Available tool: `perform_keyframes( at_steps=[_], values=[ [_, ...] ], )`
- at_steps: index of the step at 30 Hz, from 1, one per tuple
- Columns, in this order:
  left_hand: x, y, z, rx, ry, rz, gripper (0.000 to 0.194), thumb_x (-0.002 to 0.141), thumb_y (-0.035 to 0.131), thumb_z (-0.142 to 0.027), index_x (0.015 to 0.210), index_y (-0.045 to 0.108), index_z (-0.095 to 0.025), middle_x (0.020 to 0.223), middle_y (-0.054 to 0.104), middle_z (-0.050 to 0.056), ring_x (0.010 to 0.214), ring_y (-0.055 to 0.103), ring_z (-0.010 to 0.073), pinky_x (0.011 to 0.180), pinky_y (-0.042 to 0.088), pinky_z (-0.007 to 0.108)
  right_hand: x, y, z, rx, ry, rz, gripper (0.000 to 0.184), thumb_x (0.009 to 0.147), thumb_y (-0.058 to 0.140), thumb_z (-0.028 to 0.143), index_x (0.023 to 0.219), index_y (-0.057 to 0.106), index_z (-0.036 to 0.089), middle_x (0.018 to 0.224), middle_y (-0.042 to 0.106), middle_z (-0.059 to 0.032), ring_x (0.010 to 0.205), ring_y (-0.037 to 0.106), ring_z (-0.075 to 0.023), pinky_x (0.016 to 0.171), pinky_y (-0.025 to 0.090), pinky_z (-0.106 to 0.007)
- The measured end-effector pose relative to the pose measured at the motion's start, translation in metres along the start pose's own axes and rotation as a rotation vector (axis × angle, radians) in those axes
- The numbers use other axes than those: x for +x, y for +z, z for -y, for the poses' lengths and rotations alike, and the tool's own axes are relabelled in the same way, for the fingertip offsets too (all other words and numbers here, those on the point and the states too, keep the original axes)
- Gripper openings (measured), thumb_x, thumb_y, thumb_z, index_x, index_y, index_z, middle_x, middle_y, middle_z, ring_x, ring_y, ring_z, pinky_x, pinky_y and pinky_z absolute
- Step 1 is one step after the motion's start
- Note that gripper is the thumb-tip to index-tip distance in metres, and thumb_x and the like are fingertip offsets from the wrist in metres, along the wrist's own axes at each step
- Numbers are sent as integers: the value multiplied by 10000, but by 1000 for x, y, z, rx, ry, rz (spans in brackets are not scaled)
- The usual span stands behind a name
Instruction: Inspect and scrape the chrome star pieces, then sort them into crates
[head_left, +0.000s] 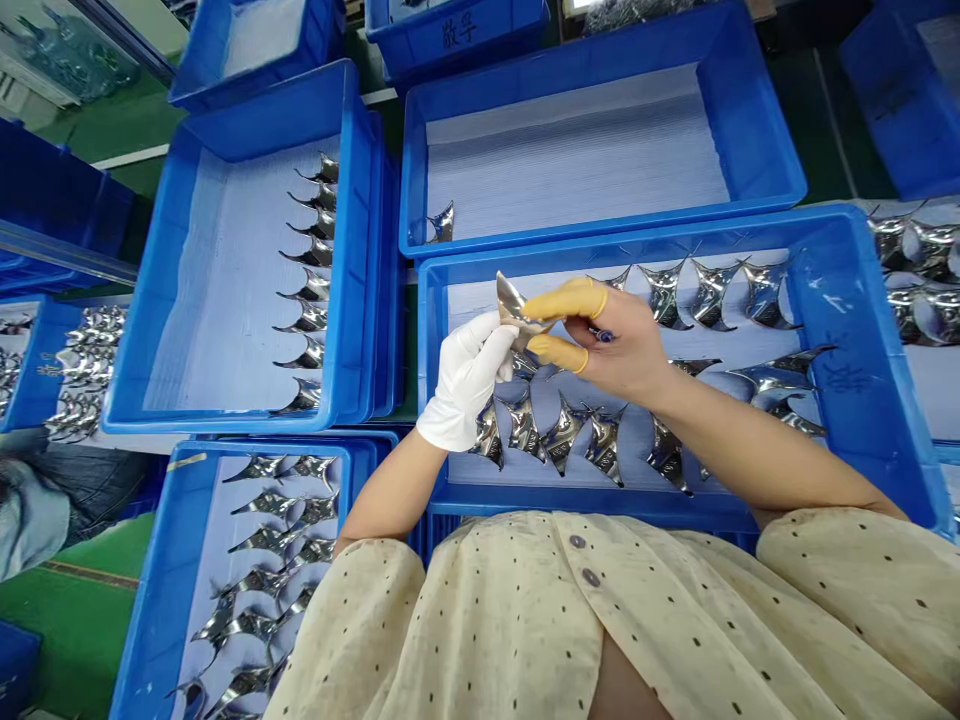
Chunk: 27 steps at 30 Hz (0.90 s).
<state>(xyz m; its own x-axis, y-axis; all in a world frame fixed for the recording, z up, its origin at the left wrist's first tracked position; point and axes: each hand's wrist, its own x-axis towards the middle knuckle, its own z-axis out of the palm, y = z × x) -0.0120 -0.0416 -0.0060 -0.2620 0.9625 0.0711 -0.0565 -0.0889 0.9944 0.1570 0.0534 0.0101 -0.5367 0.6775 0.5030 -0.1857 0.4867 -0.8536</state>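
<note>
- Yellow rubber finger cots [564, 298] cover the thumb and forefinger of the right hand [621, 345]; both are closed in a light pinch on a mirror-bright, curved, four-pointed metal piece [516, 308], probably to keep skin off its polish.
- The white-gloved fingers [480, 345] of the left hand [463, 388] also grip that piece, holding it in the air above a blue plastic crate [600, 500].
- A small dark blue object [602, 336] shows behind the right fingers; the view is too poor to identify it.
- More curved metal pieces [664, 295] lie in spaced rows on white paper sheets [645, 345], apparently separated to prevent scratches.
- A single curved piece [442, 224] sits in the blue crate beyond.
- Black characters on a farther blue crate [458, 30] seem to read "敬孚"; dark writing on the nearer crate's right wall [844, 375] is illegible.
</note>
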Motion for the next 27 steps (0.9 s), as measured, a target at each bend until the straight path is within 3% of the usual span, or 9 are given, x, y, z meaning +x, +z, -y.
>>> perform_keyframes(
  at_steps=[4, 7, 9, 11, 14, 16, 18, 21, 27],
  values=[
    [2, 4, -2, -39, -93, 37, 823, 938, 496, -938, 934, 807, -176, 484, 552, -13, 410, 469, 100, 423, 364, 245, 8, -2, -5, 146, 181, -167, 387, 881, 874, 596, 1038, 792, 251, 871, 700, -25, 646, 530, -126, 577, 490, -305],
    [1, 7, -2, -117, -98, 108, 995, 895, 323, -1029, 852, 805, -159, 538, 629, 41, 403, 491, 104, 383, 338, 249, 14, -6, -8, 332, 386, -230, 487, 829, 893, 667, 1049, 783, 247, 830, 661, -3, 529, 359, -80, 439, 306, -271],
    [-1, 7, -1, -178, -57, 108, 970, 911, 347, -1012, 875, 812, -161, 617, 693, 61, 432, 542, 107, 396, 370, 242, 17, -7, -10, 414, 473, -214, 523, 808, 899, 692, 1041, 766, 242, 783, 623, 20, 497, 252, -59, 418, 198, -260],
    [-2, 4, 2, -196, -15, 113, 865, 930, 461, -960, 983, 826, -178, 681, 728, 50, 457, 575, 108, 413, 398, 235, 18, -7, -11, 430, 506, -206, 540, 810, 887, 714, 1024, 750, 238, 786, 625, 20, 494, 249, -54, 413, 182, -260],
    [-1, -3, 8, -82, 29, 154, 637, 871, 769, -802, 1133, 820, -224, 729, 722, 2, 478, 555, 96, 455, 426, 234, 19, -6, -11, 363, 491, -244, 543, 822, 861, 739, 1009, 741, 243, 818, 662, 1, 519, 366, -67, 412, 247, -260],
    [2, -6, 12, 59, 57, 162, 524, 851, 868, -684, 1132, 824, -244, 715, 679, -22, 508, 529, 91, 512, 447, 244, 20, -5, -10, 295, 430, -290, 531, 821, 857, 745, 993, 745, 256, 867, 702, -23, 608, 529, -100, 443, 347, -263],
    [5, -7, 13, 182, 79, 162, 461, 889, 850, -651, 1116, 833, -250, 688, 641, -26, 546, 532, 105, 570, 465, 265, 21, -5, -9, 227, 335, -323, 525, 800, 868, 758, 973, 754, 275, 956, 748, -47, 794, 684, -162, 531, 479, -287],
    [7, -5, 13, 272, 75, 176, 471, 936, 788, -670, 1145, 836, -250, 638, 616, -26, 563, 554, 135, 609, 483, 295, 21, -5, -7, 141, 217, -332, 516, 782, 868, 784, 961, 770, 310, 1030, 788, -49, 988, 757, -232, 711, 613, -360],
    [7, -3, 15, 203, -20, 155, 506, 925, 811, -645, 1216, 824, -231, 634, 652, -26, 506, 564, 125, 560, 507, 283, 18, -6, -7, 16, 174, -353, 484, 832, 844, 768, 948, 788, 301, 982, 796, -40, 937, 763, -225, 858, 672, -425]
  ],
)
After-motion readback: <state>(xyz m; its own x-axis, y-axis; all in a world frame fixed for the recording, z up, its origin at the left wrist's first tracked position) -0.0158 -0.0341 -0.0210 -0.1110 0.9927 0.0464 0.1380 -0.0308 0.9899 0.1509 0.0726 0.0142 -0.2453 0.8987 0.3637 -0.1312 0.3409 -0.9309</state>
